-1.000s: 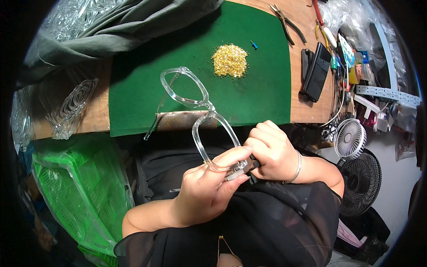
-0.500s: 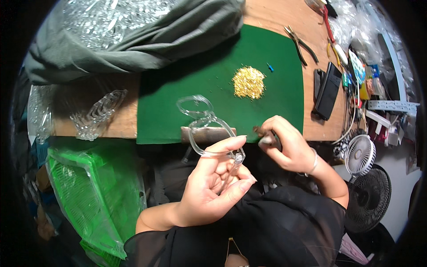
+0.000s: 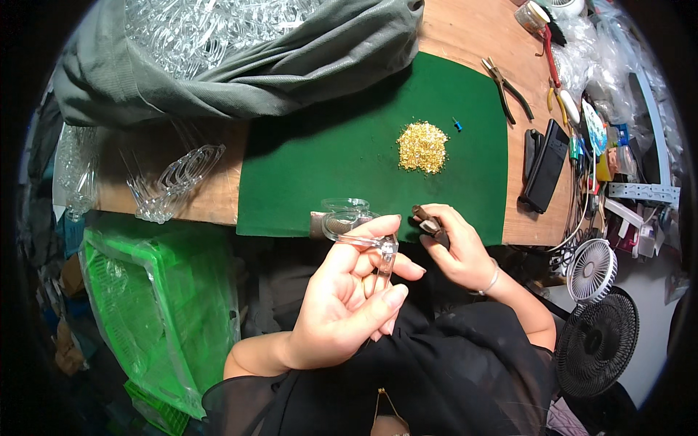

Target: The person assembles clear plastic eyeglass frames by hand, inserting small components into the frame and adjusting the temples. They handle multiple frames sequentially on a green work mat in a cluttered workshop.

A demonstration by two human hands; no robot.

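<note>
In front of my body, my left hand (image 3: 352, 301) is closed on a clear plastic eyeglass frame (image 3: 390, 249). The frame's rims (image 3: 345, 221) point toward the table edge, over a small block (image 3: 317, 224). Fingers and thumb pinch it near the hinge corner and a temple arm. To the right, at the front edge of the green mat (image 3: 313, 167), my right hand (image 3: 463, 251) is wrapped round dark metal pliers (image 3: 430, 224); their handles are hidden in the palm. Farther back on the mat lies a heap of tiny gold-coloured parts (image 3: 422, 147), with a small blue pin (image 3: 457, 124) beside it.
A grey cloth (image 3: 240, 87) surrounds many clear frame parts (image 3: 211, 29) at the back left. More clear frames (image 3: 174, 182) stand on the wooden table's left. Pliers (image 3: 502, 91), a black phone (image 3: 545, 167) and cables lie right. A green crate (image 3: 160, 305) and fans (image 3: 590, 270) flank me.
The eyeglass frame has turned in my left hand, its rims now flatter and lower. My right hand has come slightly down, and the pliers show more clearly. The whole view has shifted a little.
</note>
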